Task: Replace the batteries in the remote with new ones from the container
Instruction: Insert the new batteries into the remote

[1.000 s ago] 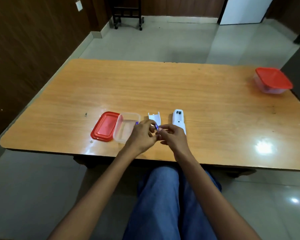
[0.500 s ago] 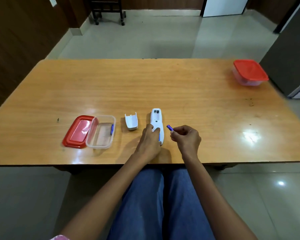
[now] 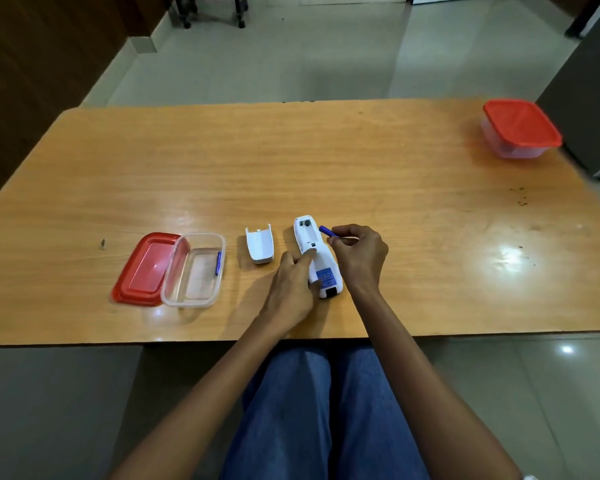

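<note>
A white remote [image 3: 312,251] lies face down near the table's front edge, its battery compartment uncovered. My left hand [image 3: 291,282] holds its left side, fingers curled round the body. My right hand [image 3: 359,256] pinches a blue battery [image 3: 326,231] just right of the compartment's far end. The white battery cover [image 3: 260,244] lies to the left of the remote. Further left stands a clear open container [image 3: 193,271] with one blue battery [image 3: 218,263] against its right wall.
The container's red lid [image 3: 142,268] lies beside it on the left. A second clear container with a red lid [image 3: 518,133] sits shut at the table's far right corner. The wooden table [image 3: 326,168] ends just before my knees.
My hands parted from in front of the cover. The left one moved onto the remote, and the right one carried the blue battery up beside the compartment.
</note>
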